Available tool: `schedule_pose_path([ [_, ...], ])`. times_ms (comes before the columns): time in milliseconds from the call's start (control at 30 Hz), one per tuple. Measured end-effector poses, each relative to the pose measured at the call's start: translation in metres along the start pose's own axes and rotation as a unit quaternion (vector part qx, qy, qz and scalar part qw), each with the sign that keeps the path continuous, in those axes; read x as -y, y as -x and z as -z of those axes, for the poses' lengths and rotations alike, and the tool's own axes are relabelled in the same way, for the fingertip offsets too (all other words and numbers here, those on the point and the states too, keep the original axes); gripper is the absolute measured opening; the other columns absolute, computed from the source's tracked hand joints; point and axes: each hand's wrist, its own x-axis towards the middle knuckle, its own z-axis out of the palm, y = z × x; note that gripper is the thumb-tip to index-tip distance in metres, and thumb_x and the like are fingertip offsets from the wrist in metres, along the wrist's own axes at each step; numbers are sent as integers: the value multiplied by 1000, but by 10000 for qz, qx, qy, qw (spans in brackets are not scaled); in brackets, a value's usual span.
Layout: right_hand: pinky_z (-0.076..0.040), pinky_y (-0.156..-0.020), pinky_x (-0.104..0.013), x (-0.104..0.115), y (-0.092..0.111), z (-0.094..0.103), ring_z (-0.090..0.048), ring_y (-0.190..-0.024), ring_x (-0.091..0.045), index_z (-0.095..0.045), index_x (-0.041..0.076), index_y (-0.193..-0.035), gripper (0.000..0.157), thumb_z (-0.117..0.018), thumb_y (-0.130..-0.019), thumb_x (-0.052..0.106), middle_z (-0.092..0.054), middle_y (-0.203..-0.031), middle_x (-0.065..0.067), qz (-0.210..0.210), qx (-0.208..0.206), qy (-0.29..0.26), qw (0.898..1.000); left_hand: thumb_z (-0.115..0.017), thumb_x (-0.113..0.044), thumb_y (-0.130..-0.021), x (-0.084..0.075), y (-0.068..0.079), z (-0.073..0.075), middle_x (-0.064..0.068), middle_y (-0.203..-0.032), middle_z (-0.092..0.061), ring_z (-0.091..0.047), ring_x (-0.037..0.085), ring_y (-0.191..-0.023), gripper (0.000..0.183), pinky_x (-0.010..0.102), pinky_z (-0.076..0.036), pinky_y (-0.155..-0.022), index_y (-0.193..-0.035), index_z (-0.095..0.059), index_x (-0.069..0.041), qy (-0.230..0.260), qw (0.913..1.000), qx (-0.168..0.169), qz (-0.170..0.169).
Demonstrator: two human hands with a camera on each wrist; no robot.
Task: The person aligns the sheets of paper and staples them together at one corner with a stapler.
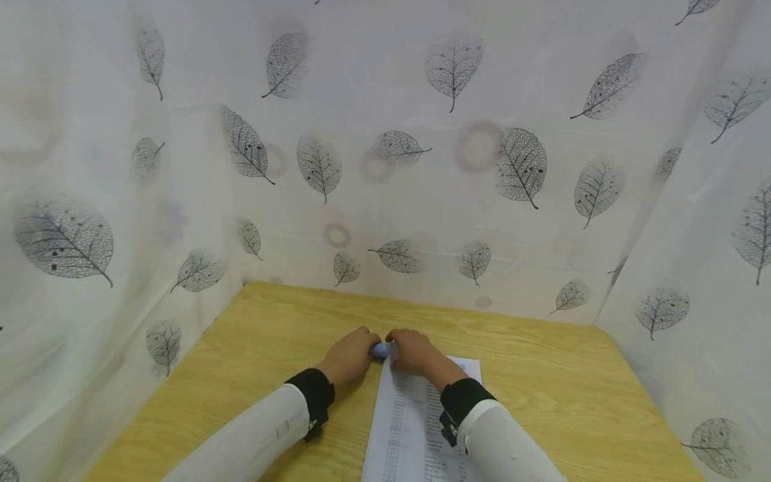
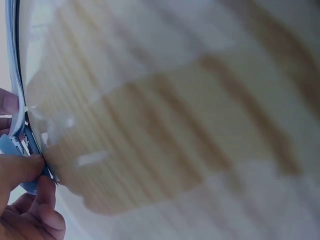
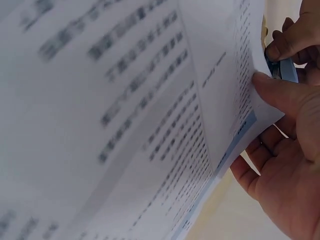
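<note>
My left hand (image 1: 351,358) grips a small light-blue stapler (image 1: 380,350) at the top left corner of a stack of printed paper sheets (image 1: 403,422). In the left wrist view the thumb and fingers pinch the stapler (image 2: 10,145), and the paper edge runs into its mouth. My right hand (image 1: 415,351) holds the same end of the sheets. The right wrist view shows its thumb on top of the paper (image 3: 220,90) and its fingers underneath, close beside the stapler (image 3: 288,70). Part of the stapler is hidden by the left fingers.
The sheets lie on a yellow wood-grain table (image 1: 542,388), printed with rows of text. Pale curtains (image 1: 391,201) with a leaf pattern hang behind the table and at both sides. Dark bands with small devices sit round both wrists.
</note>
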Motion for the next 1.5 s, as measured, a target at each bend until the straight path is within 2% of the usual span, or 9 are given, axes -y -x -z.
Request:
schedule_pose_path([
  [133, -44, -99, -46, -3, 0, -1, -58, -115, -30, -63, 5, -120, 33, -65, -88, 12, -64, -119, -12, 182, -206, -212, 9994, -64, -9, -89, 0, 0, 2, 0, -92, -57, -56, 13, -83, 20, 33, -51, -81, -108, -68, -12, 162, 9999, 38, 12],
  [233, -48, -93, -43, -4, 0, -4, -62, -106, -28, -68, 6, -113, 23, -59, -92, 9, -67, -108, -10, 275, -471, -181, 9983, -64, -8, -89, 0, 1, 4, 0, -92, -57, -56, 12, -84, 21, 33, -50, -82, -108, -69, -12, 262, 9996, 72, 23],
  [367, -51, -81, -43, -4, 0, -8, -65, -93, -26, -73, 11, -107, 19, -61, -91, 13, -69, -97, -6, 238, -750, 138, 9968, -64, -7, -88, -1, 0, 5, 0, -92, -57, -55, 12, -84, 22, 33, -50, -81, -109, -69, -12, 273, 9996, 119, -3],
  [500, -51, -79, -44, -1, -1, -8, -65, -91, -25, -74, 14, -104, 18, -64, -89, 14, -70, -96, -4, 89, -810, 205, 9965, -64, -7, -88, -2, 0, 4, 0, -91, -57, -55, 12, -83, 22, 33, -50, -81, -108, -69, -13, 276, 9995, 167, 56],
  [667, -50, -78, -42, 1, -2, -7, -63, -85, -19, -69, 15, -100, 13, -65, -88, 16, -69, -93, 0, -364, -667, -96, 9971, -64, -7, -87, -2, -1, 3, -2, -90, -55, -53, 10, -82, 23, 32, -50, -81, -109, -69, -13, 342, 9989, 232, 217],
  [800, -50, -73, -37, 1, -4, -8, -60, -80, -16, -66, 14, -97, 12, -67, -85, 14, -66, -90, -1, -580, -650, -451, 9952, -65, -8, -87, -1, -2, 3, -2, -90, -55, -52, 10, -80, 23, 32, -50, -80, -109, -69, -12, 352, 9990, 230, 138],
  [1000, -50, -75, -33, -3, -8, -12, -60, -81, -15, -67, 13, -91, 8, -70, -83, 12, -66, -88, -1, -451, -832, -770, 9925, -66, -12, -89, -1, -1, 6, -3, -91, -54, -51, 9, -82, 21, 31, -50, -82, -109, -70, -13, 436, 9986, 305, -23],
  [1233, -51, -77, -35, -7, -10, -16, -60, -84, -14, -68, 13, -94, 8, -65, -89, 7, -67, -91, 0, -380, -769, -1077, 9905, -68, -14, -88, -2, -1, 12, -4, -94, -57, -52, 10, -86, 21, 32, -49, -84, -109, -70, -14, 511, 9974, 488, -117],
  [1500, -51, -83, -36, -2, -11, -15, -63, -91, -16, -68, 11, -98, 13, -64, -87, 4, -68, -95, -2, -314, -870, -1088, 9897, -66, -15, -89, 0, -4, 9, -5, -89, -58, -55, 11, -82, 14, 32, -49, -79, -102, -71, -15, 270, 9986, 321, -335],
])
